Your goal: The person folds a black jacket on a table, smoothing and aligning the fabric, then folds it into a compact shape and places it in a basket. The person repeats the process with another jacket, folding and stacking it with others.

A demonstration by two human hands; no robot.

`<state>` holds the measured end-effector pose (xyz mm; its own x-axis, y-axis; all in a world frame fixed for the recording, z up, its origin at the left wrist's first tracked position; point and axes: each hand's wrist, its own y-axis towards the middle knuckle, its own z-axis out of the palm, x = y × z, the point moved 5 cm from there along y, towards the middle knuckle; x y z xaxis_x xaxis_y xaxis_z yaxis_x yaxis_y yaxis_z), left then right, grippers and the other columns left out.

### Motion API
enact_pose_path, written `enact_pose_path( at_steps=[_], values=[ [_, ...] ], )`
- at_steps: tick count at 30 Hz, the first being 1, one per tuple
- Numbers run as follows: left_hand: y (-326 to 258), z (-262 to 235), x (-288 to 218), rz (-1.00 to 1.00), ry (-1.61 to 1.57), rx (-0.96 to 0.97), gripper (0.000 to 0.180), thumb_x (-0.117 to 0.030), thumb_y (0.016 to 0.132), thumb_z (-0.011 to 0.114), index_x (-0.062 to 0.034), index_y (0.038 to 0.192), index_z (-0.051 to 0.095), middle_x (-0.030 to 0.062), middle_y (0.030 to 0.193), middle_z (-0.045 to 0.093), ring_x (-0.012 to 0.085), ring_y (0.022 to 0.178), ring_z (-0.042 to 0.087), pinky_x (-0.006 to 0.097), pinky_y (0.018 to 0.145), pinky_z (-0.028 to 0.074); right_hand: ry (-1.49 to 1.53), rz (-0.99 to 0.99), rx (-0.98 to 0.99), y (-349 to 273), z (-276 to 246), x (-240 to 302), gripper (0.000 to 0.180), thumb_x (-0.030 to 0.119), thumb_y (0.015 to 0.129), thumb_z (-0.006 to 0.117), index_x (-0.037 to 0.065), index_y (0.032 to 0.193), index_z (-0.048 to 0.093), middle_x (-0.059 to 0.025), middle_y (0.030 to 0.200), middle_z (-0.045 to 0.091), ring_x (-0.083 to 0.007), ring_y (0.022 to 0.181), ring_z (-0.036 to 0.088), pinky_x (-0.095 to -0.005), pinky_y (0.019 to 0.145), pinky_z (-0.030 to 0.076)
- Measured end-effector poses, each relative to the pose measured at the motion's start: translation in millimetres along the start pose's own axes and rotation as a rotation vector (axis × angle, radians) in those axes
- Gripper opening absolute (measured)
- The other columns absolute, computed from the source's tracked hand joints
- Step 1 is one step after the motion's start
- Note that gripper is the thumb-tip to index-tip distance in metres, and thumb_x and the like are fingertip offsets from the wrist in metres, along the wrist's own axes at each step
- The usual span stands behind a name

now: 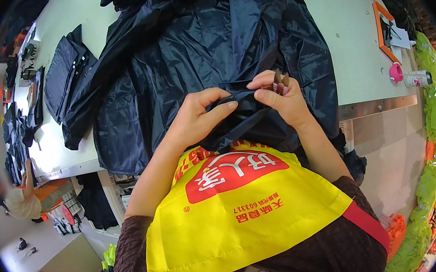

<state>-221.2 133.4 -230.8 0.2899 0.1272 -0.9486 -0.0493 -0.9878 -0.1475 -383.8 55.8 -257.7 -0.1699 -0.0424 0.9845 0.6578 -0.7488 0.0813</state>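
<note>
A dark navy, shiny garment (187,49), which looks like a jacket, is spread over the table and hangs over its near edge. My left hand (202,113) is closed on a fold of it, thumb and forefinger pinching the cloth. Close by on the right, my right hand (283,100) pinches the same fold between thumb and fingers. A small brownish thing with pointed tips (280,80) sticks out of the curled fingers of my right hand; its kind is hard to make out, as the palm hides most of it.
The white table (351,42) carries folded dark garments (68,69) on the left and an orange tray (384,28) at right. A pink-and-white bottle (414,79) lies by its right edge, beside yellow-green cloth (432,97). Another person (22,196) works at far left.
</note>
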Motion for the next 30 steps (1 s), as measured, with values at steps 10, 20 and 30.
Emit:
enact_pose_path(
  at_steps=[10,20,30],
  values=[
    [1,4,33,-0.199,-0.488,0.017,0.017,-0.02,0.088,0.06,-0.0041,0.095,0.062,-0.004,0.078,0.058,0.0011,0.065,0.048,0.016,0.058,0.036,0.332,0.089,-0.205,-1,-32,-4,0.017,0.019,0.091,0.059,0.006,0.083,0.065,0.0055,0.057,0.045,-0.0009,0.045,0.032,-0.0179,0.042,0.021],
    [4,-8,49,-0.202,-0.829,-0.133,0.011,-0.006,0.087,0.058,-0.0041,0.097,0.058,0.0031,0.091,0.063,0.0094,0.078,0.062,0.021,0.074,0.051,-0.197,0.075,-0.024,-18,9,-14,0.022,0.008,0.074,0.074,0.001,0.093,0.065,0.0003,0.078,0.06,-0.0064,0.066,0.052,-0.0175,0.063,0.04],
    [-9,-22,26,0.277,0.44,-0.51,0.015,0.003,0.068,0.06,-0.0024,0.082,0.057,0.0062,0.076,0.051,0.0166,0.06,0.051,0.026,0.055,0.041,-0.8,-0.123,-0.047,-13,6,6,0.014,0.004,0.075,0.066,0.003,0.077,0.052,-0.007,0.065,0.057,-0.0101,0.058,0.055,-0.0228,0.055,0.044]
  ],
)
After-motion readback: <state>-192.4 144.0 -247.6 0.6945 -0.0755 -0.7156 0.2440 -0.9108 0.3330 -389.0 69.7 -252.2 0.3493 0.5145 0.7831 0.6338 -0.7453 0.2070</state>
